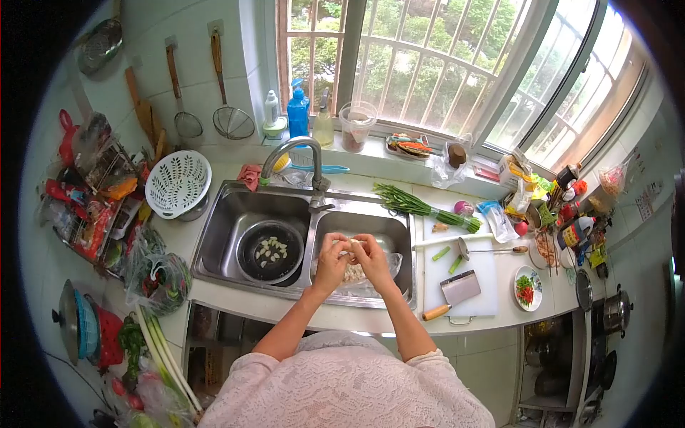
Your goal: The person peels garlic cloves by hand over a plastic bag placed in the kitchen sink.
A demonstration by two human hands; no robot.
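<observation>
Pale garlic cloves [271, 250] in round black pan [267, 275]: several, seemingly done. Left hand [332, 262], right hand [370, 260]: pinched together on small whitish clove [353, 244]. Clear plastic bag [394, 265]: more, apparently left.

brushed metal sink [212, 250] — glossy white plastic colander [178, 184] — smooth wooden handle on the metal cleaver [461, 287].

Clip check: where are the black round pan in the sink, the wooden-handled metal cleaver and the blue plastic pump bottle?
Black round pan [290, 264]: head view, bare inside, right of the cloves.
Wooden-handled metal cleaver [461, 287]: head view, blade.
Blue plastic pump bottle [298, 114]: head view, body.
</observation>
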